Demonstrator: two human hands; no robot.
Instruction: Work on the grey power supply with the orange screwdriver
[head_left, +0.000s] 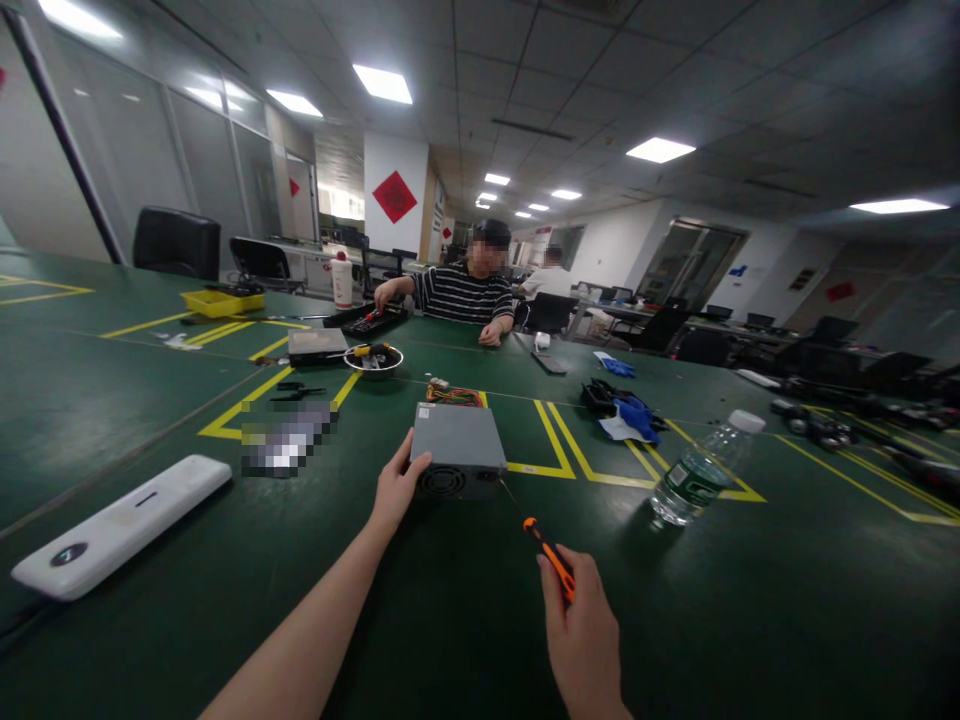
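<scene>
A grey computer power supply [459, 437] lies on the green table in front of me, its fan grille and socket side facing me and its bundle of coloured wires [457, 396] at the far side. My left hand [401, 482] grips its left edge, thumb on the top face. In my right hand [585, 625] is a screwdriver [551, 557] with an orange and black handle, held by closed fingers. Its thin shaft points up and left to the lower right corner of the power supply; whether the tip touches a screw I cannot tell.
Right of the screwdriver stands a tilted-looking water bottle [705, 470]. A white power strip [124, 525] lies at left. Farther off are a metal bowl [373, 358] with tools, blue gloves [637, 420], a yellow tray [223, 302] and a person [465, 290] seated opposite, reaching into a black case [367, 320].
</scene>
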